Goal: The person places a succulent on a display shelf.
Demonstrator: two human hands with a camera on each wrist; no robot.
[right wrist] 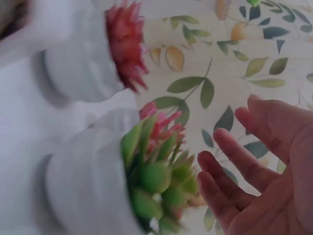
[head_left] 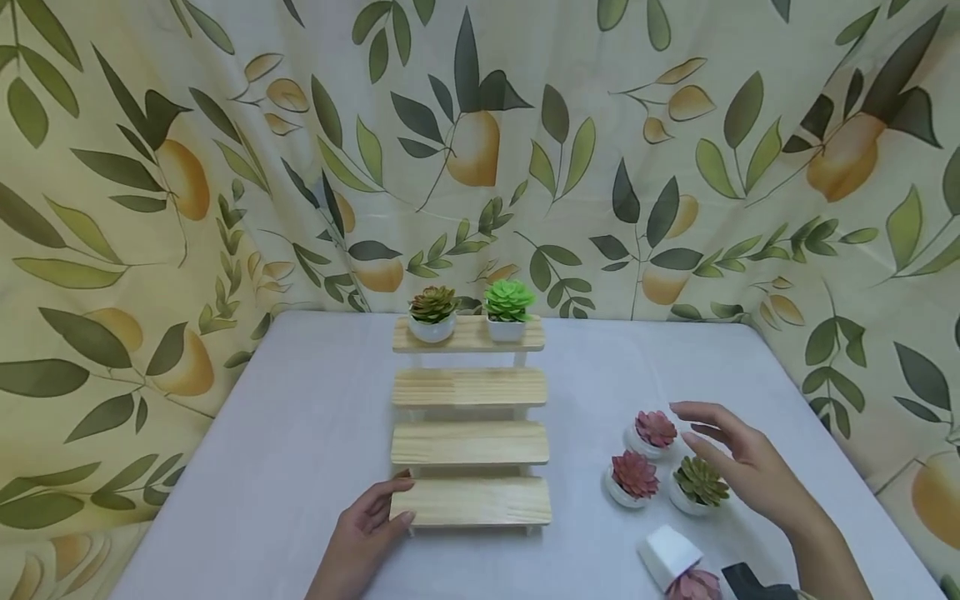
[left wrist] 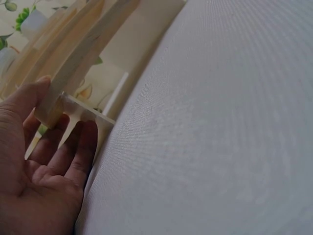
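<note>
A tiered wooden stand [head_left: 471, 502] with white supports stands mid-table. My left hand [head_left: 367, 529] holds the left end of its lowest step; in the left wrist view the thumb lies on the board [left wrist: 73, 73] and the fingers reach beneath it. My right hand [head_left: 750, 467], fingers apart and holding nothing, hovers beside a group of potted succulents. Nearest it are a green succulent [head_left: 701, 481] and a pink succulent [head_left: 656, 428], with a red-pink succulent [head_left: 635, 473] to their left. In the right wrist view the green succulent [right wrist: 161, 181] stands close to the fingertips.
On the top step sit a reddish-green succulent [head_left: 432, 312] and a bright green succulent [head_left: 509, 310]. A white pot [head_left: 670, 557] with a pink plant lies tipped at the front right, near a dark object [head_left: 753, 583]. Fruit-patterned cloth [head_left: 570, 167] hangs behind the white table [head_left: 315, 400].
</note>
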